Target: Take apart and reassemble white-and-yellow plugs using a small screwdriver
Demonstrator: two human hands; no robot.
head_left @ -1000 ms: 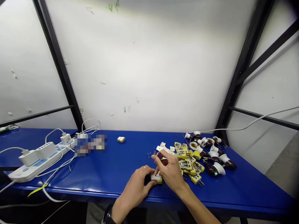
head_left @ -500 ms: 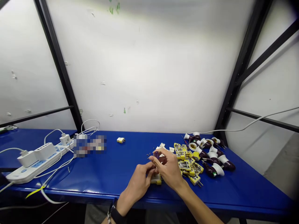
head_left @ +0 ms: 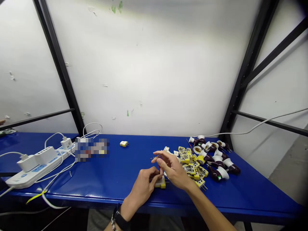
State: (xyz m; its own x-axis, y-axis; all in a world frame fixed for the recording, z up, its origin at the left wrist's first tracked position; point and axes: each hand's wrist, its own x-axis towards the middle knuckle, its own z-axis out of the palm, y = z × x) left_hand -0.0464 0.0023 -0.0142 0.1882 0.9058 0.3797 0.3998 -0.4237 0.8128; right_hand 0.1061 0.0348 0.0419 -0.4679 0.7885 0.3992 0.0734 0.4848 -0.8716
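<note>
My left hand (head_left: 145, 182) is closed near the table's front edge, its fingers pinching a yellow-and-white plug (head_left: 161, 183) that lies on the blue table. Metal pins stick out of the plug's right side. Above it, my right hand (head_left: 172, 167) has its thumb and fingers round the purple handle of a small screwdriver (head_left: 160, 158), which stands roughly upright over the plug. The fingertips of both hands hide the tool's tip. Just right of my right hand lies a heap of open yellow plug halves (head_left: 190, 158), with small white covers (head_left: 166, 149) behind it.
Dark-red lamp holders with white collars (head_left: 222, 173) are piled at the right. One yellow-and-white plug (head_left: 124, 143) lies apart at the back. A white power strip (head_left: 31, 175) with adapters and loose cables occupies the left. Black frame posts (head_left: 237, 96) and a white wall bound the table.
My right hand's fingers have loosened and spread a little around the screwdriver handle, shifting slightly left. More of the plug and its pins now shows. My left hand stays nearly in place.
</note>
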